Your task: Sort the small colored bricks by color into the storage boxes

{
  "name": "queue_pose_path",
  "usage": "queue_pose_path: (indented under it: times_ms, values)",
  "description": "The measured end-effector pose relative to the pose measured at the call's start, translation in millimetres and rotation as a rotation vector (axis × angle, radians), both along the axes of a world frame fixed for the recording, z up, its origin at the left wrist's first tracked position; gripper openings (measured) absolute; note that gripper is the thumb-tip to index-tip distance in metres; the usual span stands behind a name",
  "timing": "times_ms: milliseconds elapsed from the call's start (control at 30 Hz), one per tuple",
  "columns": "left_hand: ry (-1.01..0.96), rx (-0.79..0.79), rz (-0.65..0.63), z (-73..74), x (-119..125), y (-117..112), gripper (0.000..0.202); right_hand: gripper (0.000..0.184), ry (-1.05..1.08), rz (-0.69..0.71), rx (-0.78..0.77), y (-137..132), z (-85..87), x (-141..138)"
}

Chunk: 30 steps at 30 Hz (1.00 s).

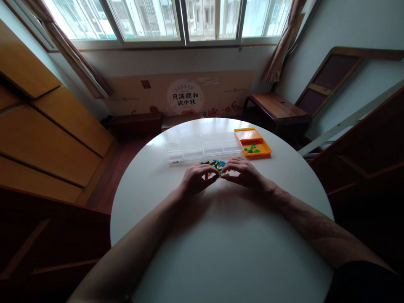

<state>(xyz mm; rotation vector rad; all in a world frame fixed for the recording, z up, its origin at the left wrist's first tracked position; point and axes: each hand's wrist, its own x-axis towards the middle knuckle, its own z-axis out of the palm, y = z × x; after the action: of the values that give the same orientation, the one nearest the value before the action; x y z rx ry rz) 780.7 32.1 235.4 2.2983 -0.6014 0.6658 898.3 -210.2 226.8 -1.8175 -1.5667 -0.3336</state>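
The person's left hand [198, 176] and right hand [242, 171] meet at the near edge of a loose pile of small coloured pieces [212, 164] on the white round table [227, 235]. On each hand the thumb and index finger are drawn into a narrow pinch, and the two pairs of fingertips almost touch. Whether a piece sits between them is too small to tell; green and yellowish bits show right at the tips.

Blue, green and dark red pieces lie mixed in the pile, just in front of the clear plastic compartment box [193, 152]. Beside that box, at its right end, the orange tray [258, 156] holds a scatter of green pieces [252, 149], lying loose in its lower part.

Handling pieces this small well seems to call for fingertips alone, with a light pinch, since a hard squeeze could flick one away. Keeping the wrists low would steady both hands. One hand can pin or part the neighbouring pieces while the other lifts a single one by its edges. Working from the near edge of the pile, rather than digging into the middle, should keep pieces from spreading across the smooth tabletop.
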Motion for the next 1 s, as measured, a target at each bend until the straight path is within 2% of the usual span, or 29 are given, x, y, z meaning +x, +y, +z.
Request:
queue_pose_path:
  times_ms: [200,367,533,633,867,1000]
  values:
    - [-0.029,0.02,0.008,-1.9,1.1,0.7,0.008,0.002,-0.028,0.052,0.036,1.1,7.3,-4.1]
    - [-0.021,0.049,0.012,-4.7,2.1,1.9,0.009,0.002,-0.028,0.052,0.032,0.8,8.9,-5.9]
    - [0.006,0.056,0.015,-2.5,1.7,2.7,0.009,0.006,0.064,0.008,-0.008,-1.7,9.6,-6.0]
    - [0.01,0.068,0.068,0.6,1.2,5.6,0.01,0.009,0.107,-0.132,0.019,-5.8,6.6,2.6]
    - [0.003,0.147,0.185,4.5,-0.9,18.1,0.01,0.014,0.16,-0.678,0.275,-30.2,-3.2,43.4]
    - [0.036,0.179,0.185,4.4,-2.0,20.2,0.011,0.017,0.209,-0.968,0.313,-45.1,-11.5,62.8]
